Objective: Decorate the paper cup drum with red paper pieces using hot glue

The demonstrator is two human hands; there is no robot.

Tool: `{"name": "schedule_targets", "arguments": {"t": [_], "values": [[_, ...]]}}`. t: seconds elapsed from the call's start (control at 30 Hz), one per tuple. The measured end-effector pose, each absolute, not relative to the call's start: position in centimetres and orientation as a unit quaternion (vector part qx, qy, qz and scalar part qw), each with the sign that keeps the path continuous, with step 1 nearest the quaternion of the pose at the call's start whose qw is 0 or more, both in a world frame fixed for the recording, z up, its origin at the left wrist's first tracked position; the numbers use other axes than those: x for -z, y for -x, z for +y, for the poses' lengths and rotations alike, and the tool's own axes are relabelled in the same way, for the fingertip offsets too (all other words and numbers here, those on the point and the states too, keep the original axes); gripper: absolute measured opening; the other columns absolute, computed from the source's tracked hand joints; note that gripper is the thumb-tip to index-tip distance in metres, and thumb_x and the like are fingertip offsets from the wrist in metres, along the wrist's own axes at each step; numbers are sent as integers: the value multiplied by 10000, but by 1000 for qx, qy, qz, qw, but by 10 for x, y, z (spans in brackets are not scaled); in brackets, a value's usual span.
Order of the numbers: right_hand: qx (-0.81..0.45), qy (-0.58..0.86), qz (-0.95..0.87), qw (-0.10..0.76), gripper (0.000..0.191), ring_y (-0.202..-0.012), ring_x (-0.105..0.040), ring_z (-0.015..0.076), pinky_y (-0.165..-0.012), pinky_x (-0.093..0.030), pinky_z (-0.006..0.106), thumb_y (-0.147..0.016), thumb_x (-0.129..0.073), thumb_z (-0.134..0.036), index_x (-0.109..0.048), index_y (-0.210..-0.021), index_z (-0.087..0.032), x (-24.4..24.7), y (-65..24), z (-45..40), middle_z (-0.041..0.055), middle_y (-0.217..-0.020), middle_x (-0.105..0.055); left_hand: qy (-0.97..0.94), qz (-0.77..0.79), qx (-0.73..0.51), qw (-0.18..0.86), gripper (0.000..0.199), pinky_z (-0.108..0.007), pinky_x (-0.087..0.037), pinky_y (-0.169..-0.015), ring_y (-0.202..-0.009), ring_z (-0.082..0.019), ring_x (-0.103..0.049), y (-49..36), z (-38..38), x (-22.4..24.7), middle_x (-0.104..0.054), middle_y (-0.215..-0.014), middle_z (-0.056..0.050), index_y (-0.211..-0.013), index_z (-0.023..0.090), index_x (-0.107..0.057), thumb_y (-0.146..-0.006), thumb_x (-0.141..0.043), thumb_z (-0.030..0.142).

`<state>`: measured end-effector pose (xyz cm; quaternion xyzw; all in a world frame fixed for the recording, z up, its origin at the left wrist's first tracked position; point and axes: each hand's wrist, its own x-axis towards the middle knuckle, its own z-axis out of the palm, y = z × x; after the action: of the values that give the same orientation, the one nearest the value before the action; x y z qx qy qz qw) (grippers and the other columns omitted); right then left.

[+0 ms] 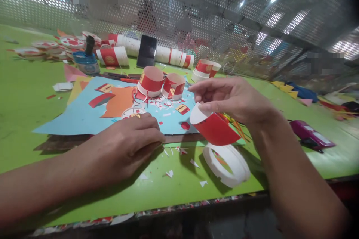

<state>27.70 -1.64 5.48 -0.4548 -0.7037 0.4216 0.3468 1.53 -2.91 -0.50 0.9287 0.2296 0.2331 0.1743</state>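
My right hand (232, 99) holds a red and white paper cup piece (213, 125) above the green table (28, 97), fingers pinched on its white upper edge. A cut white cup rim (228, 164) lies on the table just below it. My left hand (126, 145) rests palm down at the near edge of a blue paper sheet (81, 115), fingers curled together; whether anything sits under them I cannot tell. Two cut red and white cups (161, 82) stand upside down on the blue sheet, with small paper scraps (171, 153) scattered around.
Rows of paper cups (134, 46) lie at the back by a perforated metal screen (196, 15). A black phone (147, 50) leans there. A blue tape dispenser (87, 59) stands back left. A magenta stapler (310, 134) lies at right, and orange paper (119, 102) on the blue sheet.
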Motion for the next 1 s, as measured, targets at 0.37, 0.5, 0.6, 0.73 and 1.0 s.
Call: {"name": "schedule_targets", "arguments": {"t": [0.37,0.5,0.6,0.73,1.0], "values": [[-451,453,-698,324,339,-775,-588,121,-672,-497,237,-709,-761,-146,-738,-1030,-251,-51,-280,-12,-4,-858,-651,-931,250,-236,125,247,-289,-401,-626,-720,-176,-530,-17,-22,5,-568,-815,-71,-862,134,-693,-921,-459,188],[-428,457,-739,249,330,-766,-583,122,-677,-481,242,-735,-749,-160,-728,-1055,-240,-52,-291,-6,1,-849,-650,-935,269,-221,69,217,-318,-419,-674,-793,-209,-545,-21,-18,8,-566,-891,-93,-931,131,-678,-913,-468,187],[-431,459,-752,194,329,-781,-597,144,-681,-479,267,-755,-723,-181,-707,-1078,-246,-53,-298,-2,9,-869,-660,-935,288,-199,46,185,-318,-414,-675,-783,-205,-538,-26,-15,10,-560,-883,-86,-892,131,-657,-911,-481,183],[-402,467,-765,185,312,-777,-600,150,-695,-481,284,-754,-701,-201,-692,-1064,-239,-54,-300,0,16,-871,-656,-941,282,-185,-1,170,-315,-398,-660,-774,-208,-519,-35,-14,10,-553,-834,-79,-806,127,-628,-901,-492,164],[-281,506,-806,128,324,-741,-603,165,-662,-493,297,-742,-617,-212,-678,-1059,-186,-59,-299,-3,40,-837,-659,-937,298,-182,-20,160,-301,-371,-626,-698,-173,-498,-41,-8,16,-533,-783,-44,-750,145,-589,-888,-509,159]]}}
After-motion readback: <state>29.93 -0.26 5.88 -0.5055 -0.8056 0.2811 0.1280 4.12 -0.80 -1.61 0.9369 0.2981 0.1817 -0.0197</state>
